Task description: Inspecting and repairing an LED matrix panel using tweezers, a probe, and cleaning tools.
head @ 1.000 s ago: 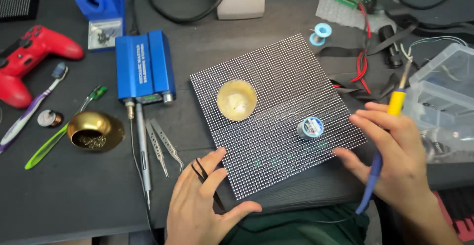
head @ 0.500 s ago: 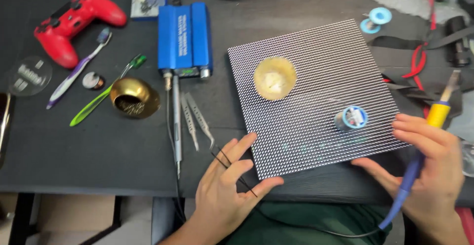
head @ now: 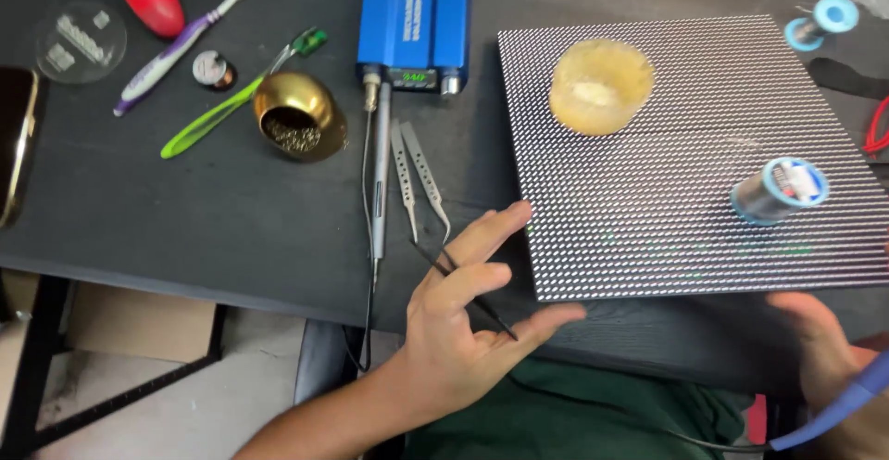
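Our left hand keeps thin black tweezers in a loose grip beside the dotted panel on the worktop; our right hand grips a blue tool handle, steadying the panel

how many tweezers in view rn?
2: black tweezers held in the left hand; silver tweezers on the desk beside the blue station. More may lie outside the frame.
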